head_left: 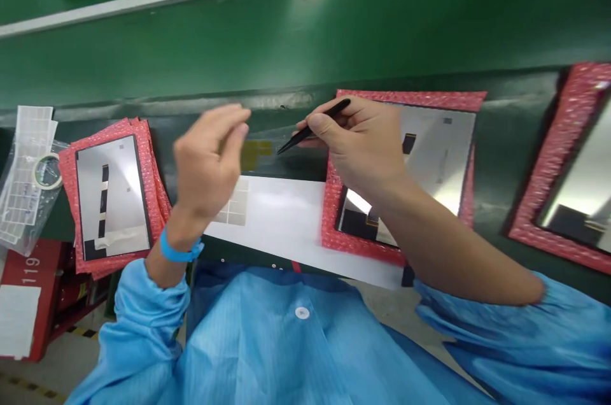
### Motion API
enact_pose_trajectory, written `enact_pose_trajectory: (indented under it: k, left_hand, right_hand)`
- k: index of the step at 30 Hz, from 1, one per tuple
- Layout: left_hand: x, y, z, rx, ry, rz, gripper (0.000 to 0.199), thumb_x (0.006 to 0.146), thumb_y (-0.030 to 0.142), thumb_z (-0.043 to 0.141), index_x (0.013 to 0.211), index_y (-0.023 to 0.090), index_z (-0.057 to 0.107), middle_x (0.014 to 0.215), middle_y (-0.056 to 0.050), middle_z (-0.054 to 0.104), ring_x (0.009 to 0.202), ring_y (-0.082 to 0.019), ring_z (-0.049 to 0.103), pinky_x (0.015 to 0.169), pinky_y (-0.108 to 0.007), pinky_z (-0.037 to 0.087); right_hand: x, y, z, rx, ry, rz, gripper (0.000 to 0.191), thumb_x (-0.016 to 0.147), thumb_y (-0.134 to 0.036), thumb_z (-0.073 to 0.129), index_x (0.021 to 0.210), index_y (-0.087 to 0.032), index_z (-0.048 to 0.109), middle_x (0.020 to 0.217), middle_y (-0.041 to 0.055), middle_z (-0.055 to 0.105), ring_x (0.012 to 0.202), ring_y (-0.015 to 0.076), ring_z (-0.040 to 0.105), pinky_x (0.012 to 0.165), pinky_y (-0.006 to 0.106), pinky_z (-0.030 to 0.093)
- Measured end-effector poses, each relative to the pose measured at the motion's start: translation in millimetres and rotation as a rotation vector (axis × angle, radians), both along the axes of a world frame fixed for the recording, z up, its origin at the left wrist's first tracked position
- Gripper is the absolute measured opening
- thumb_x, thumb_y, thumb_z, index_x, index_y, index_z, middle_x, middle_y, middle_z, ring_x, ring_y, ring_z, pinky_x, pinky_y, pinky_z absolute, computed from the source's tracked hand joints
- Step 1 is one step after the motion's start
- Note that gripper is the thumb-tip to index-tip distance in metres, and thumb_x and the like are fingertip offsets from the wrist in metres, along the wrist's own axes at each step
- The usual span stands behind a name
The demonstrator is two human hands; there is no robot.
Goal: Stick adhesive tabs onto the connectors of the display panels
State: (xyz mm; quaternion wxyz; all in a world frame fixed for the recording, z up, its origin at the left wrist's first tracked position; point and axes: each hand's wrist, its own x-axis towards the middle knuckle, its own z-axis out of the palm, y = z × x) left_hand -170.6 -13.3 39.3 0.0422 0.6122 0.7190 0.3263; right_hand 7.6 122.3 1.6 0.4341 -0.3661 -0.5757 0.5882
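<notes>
Blue work-coat cloth with a round white button (302, 313) sits nearest, its wearer bent to a green table (200, 67). From here I see the right hand (365, 147) pinching slim black tweezers (299, 137), their tips in the air near a patch of translucent yellow film (256, 155). The left hand (210, 160), above a blue wristband (177, 249), is curled with thumb near forefinger; I cannot tell whether it grips anything.

Behind the right forearm lies a silvery rectangular panel (446, 156) on pink bubble wrap (333, 233), partly over a white sheet (286, 207). A similar panel (119, 185) tops the pink stack at left, bearing a black banded strip and a pale strip near its bottom edge; I'd judge that one further along. How much remains on the nearer one I can't say, since the arm blocks its middle.

Another panel (589, 195) waits at far right. Gridded white label sheets (31, 150) and a tape roll (48, 171) lie far left, beyond the stack.
</notes>
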Motion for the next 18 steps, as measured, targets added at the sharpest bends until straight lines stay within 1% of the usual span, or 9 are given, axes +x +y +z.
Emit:
enact_pose_trajectory:
  k: [2, 3, 5, 7, 11, 18]
  left_hand:
    - [5, 7, -13.5, -0.105, 0.062, -0.022, 0.032, 0.108, 0.027, 0.063, 0.139, 0.019, 0.069, 0.147, -0.011, 0.068, 0.138, -0.027, 0.061, 0.119, -0.048, 0.051]
    - [8, 9, -20.7, -0.171, 0.093, -0.037, 0.033, 0.108, 0.025, 0.063, 0.14, 0.019, 0.069, 0.149, -0.011, 0.068, 0.141, -0.028, 0.059, 0.119, -0.048, 0.05]
    - [14, 12, -33.2, -0.267, 0.129, -0.057, 0.037, 0.105, 0.025, 0.067, 0.141, 0.018, 0.069, 0.152, -0.013, 0.066, 0.142, -0.032, 0.056, 0.116, -0.05, 0.05]
    - [18, 13, -40.3, -0.296, 0.124, -0.051, 0.037, 0.103, 0.026, 0.07, 0.139, 0.017, 0.07, 0.153, -0.015, 0.065, 0.142, -0.034, 0.054, 0.113, -0.052, 0.05]
    - [18, 12, -41.7, -0.325, 0.115, -0.041, 0.036, 0.102, 0.029, 0.072, 0.137, 0.018, 0.072, 0.152, -0.013, 0.064, 0.142, -0.034, 0.051, 0.112, -0.05, 0.048]
    - [17, 12, -40.5, -0.31, 0.086, -0.049, 0.037, 0.102, 0.029, 0.072, 0.137, 0.019, 0.071, 0.152, -0.014, 0.064, 0.141, -0.033, 0.05, 0.115, -0.05, 0.047]
  right_hand:
    - [-5, 2, -4.9, -0.011, 0.014, 0.011, 0.047, 0.074, -0.061, 0.097, 0.083, -0.021, 0.074, 0.079, 0.003, 0.077, 0.068, 0.0173, 0.077, 0.056, 0.024, 0.067]
    - [-7, 3, -7.4, -0.019, 0.021, 0.015, 0.046, 0.077, -0.061, 0.096, 0.084, -0.022, 0.072, 0.079, 0.0022, 0.077, 0.069, 0.0176, 0.077, 0.057, 0.025, 0.067]
    - [-9, 2, -12.4, -0.038, 0.029, 0.023, 0.043, 0.081, -0.06, 0.093, 0.086, -0.023, 0.069, 0.08, 0.0009, 0.078, 0.071, 0.0182, 0.079, 0.058, 0.026, 0.068]
    - [-10, 2, -16.7, -0.059, 0.019, 0.032, 0.042, 0.084, -0.058, 0.091, 0.087, -0.024, 0.067, 0.081, 0.0002, 0.078, 0.076, 0.0191, 0.08, 0.06, 0.026, 0.068]
    - [-8, 1, -19.5, -0.104, 0.007, 0.005, 0.037, 0.084, -0.053, 0.093, 0.089, -0.026, 0.068, 0.085, -0.0002, 0.08, 0.081, 0.0201, 0.082, 0.064, 0.026, 0.069]
    - [-7, -1, -11.1, -0.13, -0.056, -0.031, 0.027, 0.089, -0.045, 0.089, 0.088, -0.028, 0.068, 0.084, -0.0003, 0.08, 0.081, 0.0192, 0.081, 0.065, 0.026, 0.069]
